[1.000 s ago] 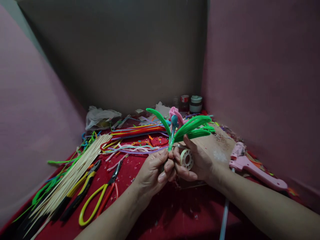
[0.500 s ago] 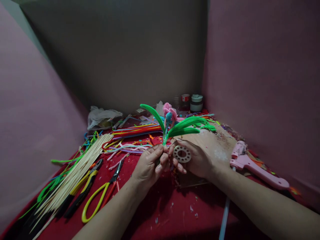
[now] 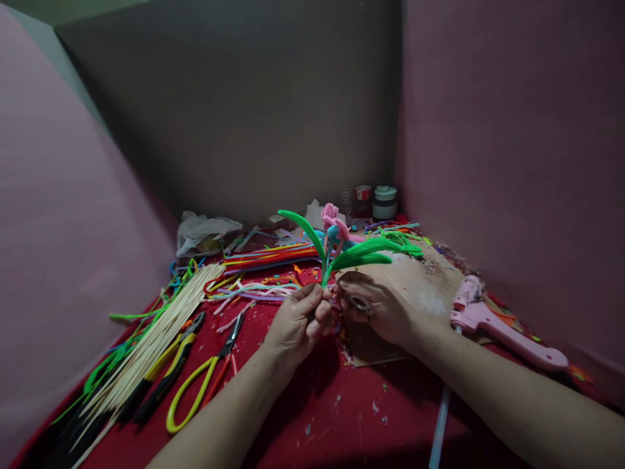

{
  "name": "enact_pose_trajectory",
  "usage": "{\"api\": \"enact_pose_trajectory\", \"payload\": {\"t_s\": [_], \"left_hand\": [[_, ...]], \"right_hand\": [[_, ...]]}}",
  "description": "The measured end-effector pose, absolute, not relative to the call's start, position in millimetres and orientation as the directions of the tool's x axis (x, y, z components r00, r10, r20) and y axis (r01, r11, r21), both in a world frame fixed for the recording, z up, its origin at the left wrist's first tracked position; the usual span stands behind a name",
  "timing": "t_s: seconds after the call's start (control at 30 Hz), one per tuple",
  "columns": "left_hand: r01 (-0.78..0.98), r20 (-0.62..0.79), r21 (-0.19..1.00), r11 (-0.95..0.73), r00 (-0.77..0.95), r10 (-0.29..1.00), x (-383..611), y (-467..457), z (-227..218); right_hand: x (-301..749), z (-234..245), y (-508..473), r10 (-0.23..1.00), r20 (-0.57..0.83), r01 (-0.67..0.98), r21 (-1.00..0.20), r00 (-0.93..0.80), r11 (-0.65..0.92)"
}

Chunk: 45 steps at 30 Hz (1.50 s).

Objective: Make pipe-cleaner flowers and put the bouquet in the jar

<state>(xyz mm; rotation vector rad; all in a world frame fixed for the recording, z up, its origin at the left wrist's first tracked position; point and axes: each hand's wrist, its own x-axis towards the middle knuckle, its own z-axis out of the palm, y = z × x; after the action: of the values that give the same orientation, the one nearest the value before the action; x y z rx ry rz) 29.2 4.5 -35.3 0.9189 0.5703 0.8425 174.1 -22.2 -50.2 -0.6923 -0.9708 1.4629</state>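
Observation:
In front of me, my left hand (image 3: 303, 316) pinches the lower stem of a pipe-cleaner flower (image 3: 328, 260). The flower stands upright, with a pink bloom (image 3: 330, 213), a small blue part (image 3: 333, 233) and long green leaves (image 3: 360, 253) that spread to both sides. Just right of the stem, my right hand (image 3: 381, 303) is curled around a pale ring-shaped spool (image 3: 360, 303) with small holes round its face. The spool is tilted and partly covered by the fingers. The right fingertips are close to the stem base; whether they touch it I cannot tell.
Left on the red cloth (image 3: 312, 404) lie wooden sticks (image 3: 156, 339), pliers (image 3: 178, 352) and yellow-and-red-handled scissors (image 3: 209, 371). Loose pipe cleaners (image 3: 268, 257) are behind. At right, a pink glue gun (image 3: 502, 326) rests by a board (image 3: 415, 280). A lidded jar (image 3: 385, 202) stands at the back.
My right hand has turned, so the spool's face is now tilted and more hidden, and its fingers have closed in. The flower is still in my left hand; the view has shifted slightly.

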Motion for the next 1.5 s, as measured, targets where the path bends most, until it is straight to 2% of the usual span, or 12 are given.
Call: {"api": "enact_pose_trajectory", "payload": {"t_s": [0.17, 0.47, 0.53, 0.63, 0.73, 0.8, 1.0, 1.17, 1.27, 1.33, 1.4, 1.5], "left_hand": [[-0.395, -0.114, 0.796, 0.459, 0.646, 0.755, 28.7, 4.0, -35.6], [-0.338, -0.070, 0.746, 0.573, 0.817, 0.573, 27.5, -0.7, -33.8], [-0.301, -0.065, 0.825, 0.478, 0.790, 0.610, 28.0, -1.2, -32.3], [-0.177, -0.015, 0.970, 0.169, 0.647, 0.762, 29.5, -3.1, -29.6], [-0.007, 0.114, 0.992, -0.125, 0.469, 0.876, 31.6, -5.2, -29.8], [0.064, 0.144, 0.980, -0.190, 0.439, 0.887, 32.9, -5.7, -31.1], [-0.127, -0.004, 0.986, 0.105, 0.619, 0.786, 32.0, 0.5, -36.4], [-0.326, -0.029, 0.825, 0.462, 0.791, 0.611, 25.4, 1.3, -44.1], [-0.315, -0.011, 0.806, 0.501, 0.839, 0.545, 23.4, -1.3, -42.3], [-0.265, -0.016, 0.888, 0.377, 0.800, 0.600, 24.1, -2.0, -38.3], [-0.159, 0.032, 0.982, 0.101, 0.668, 0.743, 25.9, -2.0, -35.0], [0.091, 0.267, 0.939, -0.332, 0.415, 0.870, 27.8, -2.5, -35.3]], "right_hand": [[173.1, -50.3, -22.2, 0.989, 0.105, -0.411, -0.910, -0.101, 0.054], [173.9, -52.4, -22.7, 0.970, 0.089, -0.561, -0.826, -0.226, -0.055], [173.5, -52.9, -21.1, 0.982, 0.081, -0.538, -0.843, -0.169, -0.023], [172.4, -52.2, -20.0, 0.996, 0.092, -0.476, -0.876, -0.013, 0.075], [170.5, -50.9, -21.3, 0.988, 0.138, -0.398, -0.904, 0.070, 0.155], [169.6, -50.2, -22.9, 0.983, 0.176, -0.345, -0.920, 0.054, 0.184], [172.4, -44.4, -26.4, 0.981, 0.183, -0.355, -0.923, -0.068, 0.148], [177.7, -44.0, -28.8, 0.951, 0.193, -0.388, -0.917, -0.240, 0.088], [178.8, -45.1, -31.1, 0.918, 0.223, -0.375, -0.923, -0.328, 0.090], [177.7, -42.3, -32.4, 0.934, 0.202, -0.355, -0.931, -0.295, 0.090], [176.1, -37.2, -32.7, 0.964, 0.189, -0.307, -0.944, -0.188, 0.125], [175.0, -32.4, -30.5, 0.968, 0.249, -0.130, -0.960, 0.009, 0.249]]}}
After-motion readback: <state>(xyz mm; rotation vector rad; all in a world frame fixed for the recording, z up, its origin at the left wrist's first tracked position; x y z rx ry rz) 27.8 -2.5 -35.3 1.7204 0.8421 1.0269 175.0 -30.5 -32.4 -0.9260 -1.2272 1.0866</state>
